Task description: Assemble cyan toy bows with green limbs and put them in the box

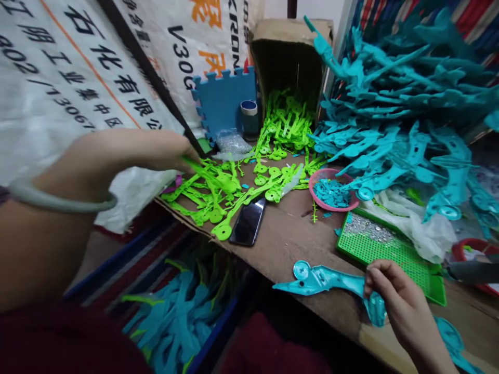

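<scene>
Nearby, left hand (156, 150) pinches a green strip (202, 174) beside the phone (248, 222); right hand (393, 296) grip clamps a teal piece (323, 280).

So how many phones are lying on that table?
1: a black phone lies screen-up on the cardboard table, beside the green plastic pieces. Others could be hidden under the piles.

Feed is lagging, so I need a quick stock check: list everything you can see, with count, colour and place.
green parts: many, lime, bench left.
teal parts: big pile, bench right.
teal part: one, front edge, in right hand.
phone: one, black, beside green parts.
bowl: one, pink, holds teal bits.
tray: one, green, holds silver bits.
cardboard box: one, brown, rear, tipped.
foam mat: one, blue, rear.
left hand: on green parts; pale bangle.
right hand: gripping teal part.
</scene>
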Demonstrator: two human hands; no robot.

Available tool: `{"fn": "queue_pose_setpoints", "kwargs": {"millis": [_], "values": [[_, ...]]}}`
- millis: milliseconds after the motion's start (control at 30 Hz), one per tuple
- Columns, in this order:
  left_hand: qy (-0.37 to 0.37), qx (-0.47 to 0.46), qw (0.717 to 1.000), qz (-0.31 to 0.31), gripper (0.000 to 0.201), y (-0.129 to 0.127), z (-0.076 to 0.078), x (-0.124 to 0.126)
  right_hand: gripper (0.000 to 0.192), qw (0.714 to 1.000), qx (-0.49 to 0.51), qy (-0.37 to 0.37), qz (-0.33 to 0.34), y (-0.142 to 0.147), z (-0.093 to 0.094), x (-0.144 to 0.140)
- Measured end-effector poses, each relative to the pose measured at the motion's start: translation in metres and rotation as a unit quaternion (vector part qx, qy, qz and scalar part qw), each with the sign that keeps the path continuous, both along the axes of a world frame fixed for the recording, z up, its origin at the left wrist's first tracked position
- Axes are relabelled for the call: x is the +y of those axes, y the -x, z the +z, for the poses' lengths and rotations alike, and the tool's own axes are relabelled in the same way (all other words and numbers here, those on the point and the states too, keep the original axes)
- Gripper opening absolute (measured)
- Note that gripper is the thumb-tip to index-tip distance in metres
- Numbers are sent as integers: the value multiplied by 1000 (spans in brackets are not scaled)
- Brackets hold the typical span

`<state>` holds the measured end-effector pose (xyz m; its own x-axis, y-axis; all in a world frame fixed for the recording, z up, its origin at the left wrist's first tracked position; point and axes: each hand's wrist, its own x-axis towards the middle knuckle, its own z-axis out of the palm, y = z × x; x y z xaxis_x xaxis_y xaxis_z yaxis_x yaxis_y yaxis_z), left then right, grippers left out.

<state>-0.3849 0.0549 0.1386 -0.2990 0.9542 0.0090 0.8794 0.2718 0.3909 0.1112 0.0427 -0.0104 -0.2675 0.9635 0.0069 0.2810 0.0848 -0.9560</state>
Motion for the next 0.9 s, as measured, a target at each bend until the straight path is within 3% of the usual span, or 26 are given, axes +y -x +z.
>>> {"fn": "queue_pose_setpoints", "kwargs": {"millis": [67,133,200,267,367,433,467,533,600,667,700,767,833,900], "values": [[171,11,972,-160,19,-32,13,7,29,994,3,-103,-37,16,4,-2],[174,-16,929,-327,26,-81,21,8,24,980,11,-187,-70,34,2,-8],[127,-32,884,-448,19,-133,20,2,19,974,9,-215,-74,47,-6,-15],[61,-67,860,-502,20,-179,6,-9,17,965,-20,-241,-99,52,-18,-19],[-81,-165,865,-467,22,-221,-25,-29,17,911,-73,-344,-214,42,-32,-19],[-97,-196,849,-481,11,-235,-39,-41,17,886,-77,-390,-238,30,-33,-17],[-80,-200,833,-510,8,-239,-41,-46,16,896,-66,-382,-217,24,-31,-18],[-37,-202,798,-567,12,-242,-36,-55,18,945,-14,-297,-133,15,-21,-24],[-15,-215,778,-590,17,-242,-23,-61,21,988,53,-138,-35,9,-7,-35],[-7,-243,774,-585,21,-238,-11,-65,25,995,94,-9,30,7,6,-47],[-11,-265,780,-567,20,-237,-10,-66,26,994,103,15,26,7,12,-52],[-52,-343,801,-487,31,-239,-18,-66,27,991,115,-23,-69,10,18,-56],[-94,-455,807,-365,64,-254,-43,-68,23,960,128,-116,-219,17,19,-55],[-56,-567,769,-289,78,-281,-78,-72,18,925,125,-187,-307,29,14,-53]]}}
